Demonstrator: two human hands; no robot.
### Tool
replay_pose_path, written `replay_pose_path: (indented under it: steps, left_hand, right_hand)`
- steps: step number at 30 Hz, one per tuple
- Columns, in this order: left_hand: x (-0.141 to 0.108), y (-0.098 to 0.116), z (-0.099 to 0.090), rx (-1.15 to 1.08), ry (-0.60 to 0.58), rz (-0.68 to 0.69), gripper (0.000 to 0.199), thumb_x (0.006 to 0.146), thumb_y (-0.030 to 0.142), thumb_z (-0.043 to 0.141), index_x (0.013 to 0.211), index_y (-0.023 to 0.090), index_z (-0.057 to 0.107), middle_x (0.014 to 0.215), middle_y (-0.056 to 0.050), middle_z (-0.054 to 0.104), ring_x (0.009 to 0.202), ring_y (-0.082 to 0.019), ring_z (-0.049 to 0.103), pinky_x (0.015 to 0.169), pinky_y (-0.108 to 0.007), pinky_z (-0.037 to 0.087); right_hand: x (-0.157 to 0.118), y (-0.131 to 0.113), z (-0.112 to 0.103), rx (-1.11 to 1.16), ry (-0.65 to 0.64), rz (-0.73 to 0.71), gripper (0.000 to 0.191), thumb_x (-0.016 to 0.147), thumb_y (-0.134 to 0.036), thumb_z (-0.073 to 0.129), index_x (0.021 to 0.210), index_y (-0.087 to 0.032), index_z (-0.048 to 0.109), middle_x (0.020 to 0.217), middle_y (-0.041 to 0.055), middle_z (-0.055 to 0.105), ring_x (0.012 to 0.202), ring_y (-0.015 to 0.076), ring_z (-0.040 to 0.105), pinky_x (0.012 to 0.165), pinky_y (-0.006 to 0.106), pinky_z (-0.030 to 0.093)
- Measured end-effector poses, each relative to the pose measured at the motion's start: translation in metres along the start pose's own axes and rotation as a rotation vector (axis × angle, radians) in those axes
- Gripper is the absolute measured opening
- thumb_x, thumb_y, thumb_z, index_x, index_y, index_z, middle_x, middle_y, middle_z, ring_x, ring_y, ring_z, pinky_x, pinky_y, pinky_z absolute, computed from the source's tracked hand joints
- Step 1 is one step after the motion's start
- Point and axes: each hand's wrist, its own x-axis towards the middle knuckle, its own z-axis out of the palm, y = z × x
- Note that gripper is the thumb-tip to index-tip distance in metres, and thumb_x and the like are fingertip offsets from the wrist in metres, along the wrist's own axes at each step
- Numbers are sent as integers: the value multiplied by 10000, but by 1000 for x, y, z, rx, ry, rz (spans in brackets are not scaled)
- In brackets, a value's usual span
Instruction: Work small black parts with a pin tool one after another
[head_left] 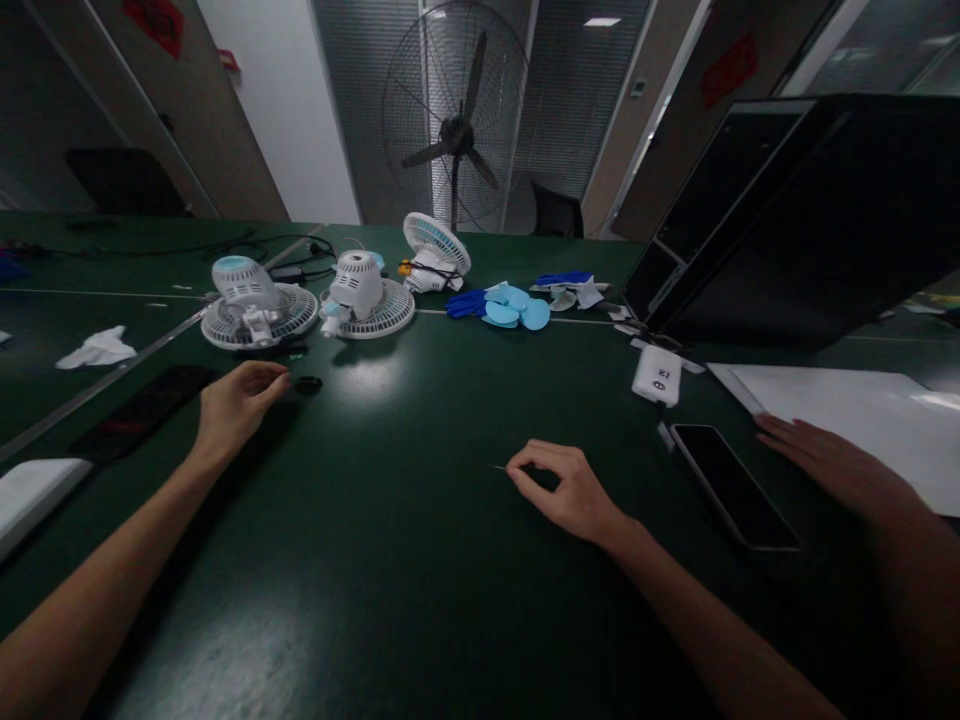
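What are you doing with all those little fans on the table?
A person sits at a dark green table. Their left hand reaches for a small black part, and their right hand pinches something thin like a pin. Three small white fans lie taken apart farther back, beside loose blue blades. Another person's hand rests at the right, near a phone.
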Motion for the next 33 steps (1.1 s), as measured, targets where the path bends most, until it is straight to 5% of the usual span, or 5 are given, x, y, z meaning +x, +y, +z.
replay_pose_path:
  steps: [19, 28, 33]
  left_hand:
    - [3, 7, 6, 25, -52, -17, 532, 889, 473, 672, 1298, 133, 693, 1013, -60, 785, 966, -239, 726, 881, -307, 541]
    - [7, -6, 5, 202, -77, 238, 599, 933, 645, 540, 1229, 159, 728, 1246, -73, 667, 1044, -227, 650, 911, -291, 493]
    - [13, -12, 6, 172, -161, 242, 633, 928, 680, 520, 1223, 159, 725, 1271, -71, 662, 1087, -238, 636, 956, -296, 464]
  right_hand:
    - [-1, 2, 2, 13, -10, 17, 110, 998, -220, 605, 999, -191, 711, 942, 35, 702, 840, 172, 661, 763, 309, 514]
    - [-1, 2, 1, 16, -21, 11, 117, 1001, -226, 598, 1003, -189, 709, 941, 39, 700, 842, 172, 660, 761, 307, 515]
    - [-1, 2, 2, -18, 5, -2, 112, 989, -222, 607, 975, -189, 713, 907, 36, 701, 813, 175, 659, 746, 313, 506]
